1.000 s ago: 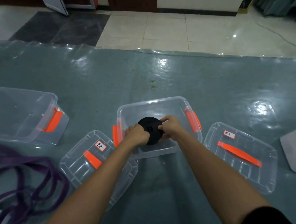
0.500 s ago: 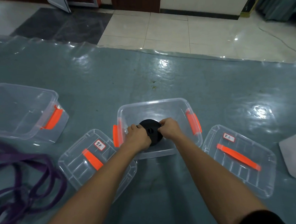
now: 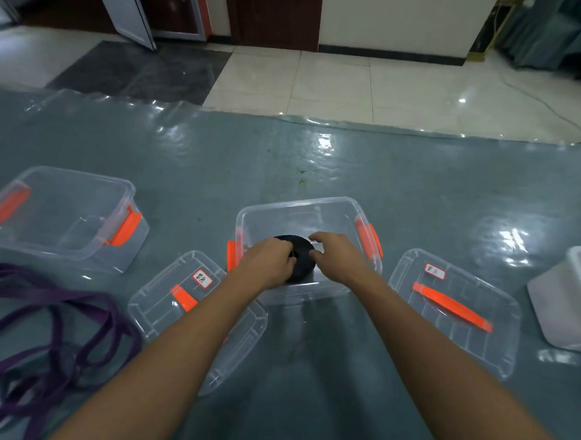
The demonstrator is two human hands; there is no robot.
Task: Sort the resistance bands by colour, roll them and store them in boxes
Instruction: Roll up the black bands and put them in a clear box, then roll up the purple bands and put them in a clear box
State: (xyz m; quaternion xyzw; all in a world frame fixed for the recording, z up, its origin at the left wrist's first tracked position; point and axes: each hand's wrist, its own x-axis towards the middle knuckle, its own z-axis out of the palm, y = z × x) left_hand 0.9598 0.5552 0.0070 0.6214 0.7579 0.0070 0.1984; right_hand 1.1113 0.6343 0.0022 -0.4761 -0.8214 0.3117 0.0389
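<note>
left hand [image 3: 271,264] gripped the black roll [image 3: 301,253], its fingers curled over the roll's left edge and the knuckles turned up. right hand [image 3: 340,257] sat just beside the roll's right edge with loose, spread fingers, not clasped round anything; whether its thumb touched the roll could not be told. the roll, a tightly wound disc with its flat face turned up toward the camera, was inside the box [image 3: 302,207] at the middle of the frame, close to the box's near wall. whether it rested on the bottom could not be told. the box was clear plastic, lidless, with an orange latch on its left and right ends.

just left of the box lay the left lid [image 3: 152,314], clear with an orange handle and a white label, partly under the left forearm. just right of the box lay the right lid [image 3: 484,351], of the same kind, also labelled. a far box [image 3: 63,211], clear with orange latches, stood at the middle left of the frame. purple bands [image 3: 52,333] lay in loose tangled loops at the lower left. a white box [image 3: 556,307] was cut off by the right edge, with something red inside. all stood on a grey-green mat [image 3: 212,163] under a shiny clear sheet, with pale tiled floor [image 3: 376,90] beyond it at the top.
</note>
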